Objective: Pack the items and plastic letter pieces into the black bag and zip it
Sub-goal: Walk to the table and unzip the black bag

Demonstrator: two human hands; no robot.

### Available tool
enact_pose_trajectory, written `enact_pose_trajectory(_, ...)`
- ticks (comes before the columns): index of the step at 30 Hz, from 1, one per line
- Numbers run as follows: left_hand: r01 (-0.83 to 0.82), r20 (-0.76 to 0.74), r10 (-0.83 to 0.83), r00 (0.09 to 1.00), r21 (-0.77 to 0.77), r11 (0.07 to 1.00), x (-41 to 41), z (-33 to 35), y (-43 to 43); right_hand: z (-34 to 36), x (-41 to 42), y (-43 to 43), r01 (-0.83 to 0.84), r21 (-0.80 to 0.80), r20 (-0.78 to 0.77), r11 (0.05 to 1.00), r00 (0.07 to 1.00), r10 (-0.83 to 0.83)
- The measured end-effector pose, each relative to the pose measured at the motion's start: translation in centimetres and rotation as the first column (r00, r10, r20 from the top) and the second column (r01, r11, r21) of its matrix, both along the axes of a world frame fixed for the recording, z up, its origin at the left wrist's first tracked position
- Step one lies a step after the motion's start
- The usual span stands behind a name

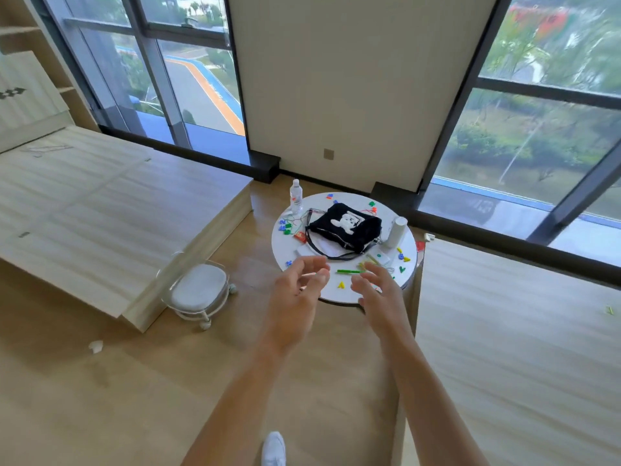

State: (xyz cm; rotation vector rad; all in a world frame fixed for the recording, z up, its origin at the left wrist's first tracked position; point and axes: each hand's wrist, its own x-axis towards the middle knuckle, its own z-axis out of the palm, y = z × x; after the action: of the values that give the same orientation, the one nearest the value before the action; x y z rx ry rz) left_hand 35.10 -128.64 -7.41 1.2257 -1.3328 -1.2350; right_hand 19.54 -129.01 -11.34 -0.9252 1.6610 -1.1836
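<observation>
The left hand and right hand hover at the table's near edge, fingers loose and spread, holding nothing. The bag lies mid-table; I cannot tell whether its zip is open. Letters lie scattered round the rim, with a green stick and a yellow letter nearest the hands. It seems best to hold the bag's mouth open with one hand, then feed in near-edge pieces a few at a time, so none slide off.

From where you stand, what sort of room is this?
Probably a sparsely furnished bedroom high in a building: a bare wooden bed platform, tall windows overlooking a road and trees, and a small round white table holding a black bag.
</observation>
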Motion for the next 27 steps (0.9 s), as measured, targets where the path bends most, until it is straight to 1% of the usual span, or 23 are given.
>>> enact_pose_trajectory(4,0.067,0.012,-0.068,0.998,0.027,0.997,0.8,-0.1,-8.1,0.0,1.3,-6.6,0.075,0.001,0.002,0.997,0.997,-0.075)
enact_pose_trajectory(7,0.097,0.015,-0.098,0.995,0.058,0.994,1.1,-0.9,-12.6,-0.5,1.9,-10.0,0.099,0.021,0.012,0.995,0.995,-0.1)
enact_pose_trajectory(13,0.18,0.029,-0.186,0.982,0.134,0.974,-0.9,-2.9,-23.0,-2.9,0.7,-18.9,0.185,0.067,0.049,0.98,0.981,-0.188)
enact_pose_trajectory(16,0.201,0.047,-0.209,0.977,0.138,0.97,-2.8,-4.5,-28.9,-4.9,-1.0,-24.7,0.195,0.089,0.057,0.977,0.978,-0.201)
enact_pose_trajectory(21,0.216,0.103,-0.238,0.966,0.195,0.957,-5.9,-6.5,-38.3,-7.4,-4.1,-34.6,0.197,0.114,0.073,0.974,0.976,-0.206)
enact_pose_trajectory(27,0.24,0.134,-0.276,0.952,0.236,0.942,-8.8,-7.8,-47.9,-9.0,-6.5,-43.8,0.183,0.161,0.094,0.97,0.975,-0.2)
